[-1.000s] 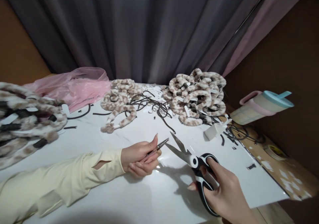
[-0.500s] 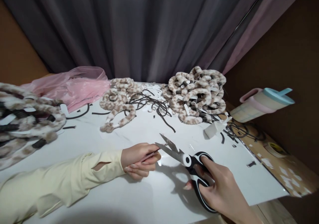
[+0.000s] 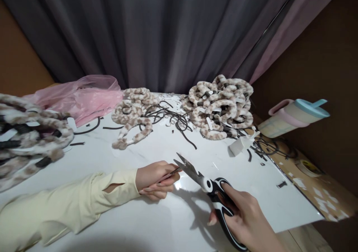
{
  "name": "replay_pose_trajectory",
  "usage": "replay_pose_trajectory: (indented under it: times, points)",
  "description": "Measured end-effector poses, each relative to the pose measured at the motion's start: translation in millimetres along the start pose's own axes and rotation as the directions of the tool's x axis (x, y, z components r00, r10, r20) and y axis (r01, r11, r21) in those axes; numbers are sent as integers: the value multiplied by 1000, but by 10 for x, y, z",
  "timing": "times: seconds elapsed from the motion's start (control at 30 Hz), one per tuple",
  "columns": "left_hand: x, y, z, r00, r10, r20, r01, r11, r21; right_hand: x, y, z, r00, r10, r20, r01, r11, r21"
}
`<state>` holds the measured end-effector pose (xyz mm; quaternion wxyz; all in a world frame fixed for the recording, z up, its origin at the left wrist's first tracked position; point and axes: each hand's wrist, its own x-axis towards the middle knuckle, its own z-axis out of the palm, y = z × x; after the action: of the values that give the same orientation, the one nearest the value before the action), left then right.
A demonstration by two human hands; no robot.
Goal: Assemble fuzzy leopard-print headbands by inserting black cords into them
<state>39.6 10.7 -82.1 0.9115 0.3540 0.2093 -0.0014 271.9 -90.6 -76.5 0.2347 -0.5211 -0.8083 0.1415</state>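
Left hand [image 3: 156,175]: in the head view, we have it closed around a slim tool [image 3: 167,175], the tip poking out.
Right hand [image 3: 244,209]: we grip black-and-white scissors [image 3: 207,184] by the handles over the white table [image 3: 125,218].
Blades [image 3: 191,171]: slightly parted, near the tool's tip; our hands are apart.
Furry loops [image 3: 223,103]: heaped beyond, near dark cords [image 3: 169,112].

The scissors [image 3: 207,184], with silver blades, a white pivot and black-and-white handles, are held raised at the near right of centre, slightly parted and pointing to the far left. Just left of their blades are the tweezers [image 3: 167,176], slim and pinkish with a dark end, partly hidden in the grip and slanting to the far right; whether they touch the blades is unclear.
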Motion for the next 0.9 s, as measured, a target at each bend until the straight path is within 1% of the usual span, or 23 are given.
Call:
replay_pose_trajectory:
  times: [0.13, 0.23, 0.37, 0.53, 0.63, 0.7, 0.8, 0.9]
  points:
    - [-12, -23, 50, 991, 98, -92, -92, 993, 69, -55, -24, -44, 989, 89, 119, -99, 992, 76]
    - [-17, -34, 92, 972, 174, -155, -152, 977, 148, -80, -41, -102, 961, 165, 224, -192, 976, 107]
    - [-12, -33, 136, 954, 230, -191, -183, 955, 236, -37, -91, -216, 916, 235, 325, -290, 948, 131]
    - [18, -49, 141, 930, 278, -241, -201, 932, 303, 65, -128, -366, 872, 270, 408, -364, 915, 173]
    - [31, -70, 129, 923, 311, -224, -219, 907, 359, 75, -108, -447, 851, 333, 405, -407, 907, 109]
    - [37, -79, 116, 922, 321, -215, -221, 895, 388, 68, -100, -485, 852, 359, 381, -414, 907, 71]
    - [48, -75, 87, 921, 319, -225, -231, 910, 344, 60, -119, -487, 884, 334, 327, -368, 928, 48]
    - [65, -63, 54, 917, 303, -260, -233, 935, 269, 38, -149, -408, 938, 253, 235, -252, 967, -35]
